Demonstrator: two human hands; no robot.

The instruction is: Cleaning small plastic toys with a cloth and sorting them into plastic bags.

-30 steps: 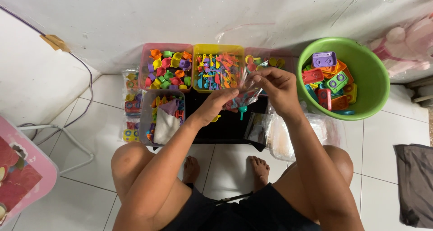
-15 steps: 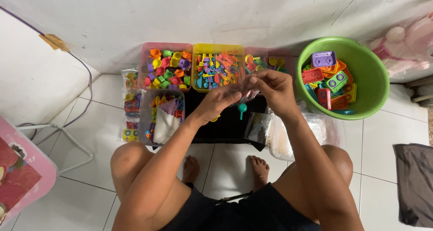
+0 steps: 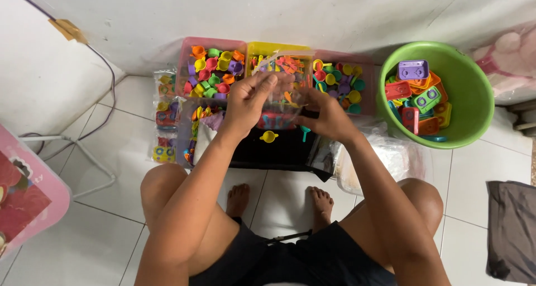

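My left hand point(image 3: 248, 101) and my right hand point(image 3: 324, 116) both hold a small clear plastic bag point(image 3: 281, 104) with a few coloured toy pieces inside. The left pinches its upper edge, the right grips its right side. The bag hangs over a black tray point(image 3: 279, 152) where a yellow spoon-like piece point(image 3: 269, 136) and a teal one point(image 3: 304, 131) lie. Behind stand a pink bin point(image 3: 215, 68) of small cups, a yellow bin point(image 3: 282, 57) of tiny utensils and another pink bin point(image 3: 340, 82) of round pieces.
A green basin point(image 3: 446, 93) of larger toy blocks stands at the right. Filled packets point(image 3: 163, 121) lie at the left beside a clear bin point(image 3: 195, 132). A stack of clear bags point(image 3: 379, 160) sits under my right arm. A pink stool point(image 3: 25, 194) stands far left, grey cloth point(image 3: 511, 224) far right.
My left hand rose to the bag's top edge and my right hand dropped to its side. The bag moved left and up, and the view shifted slightly.
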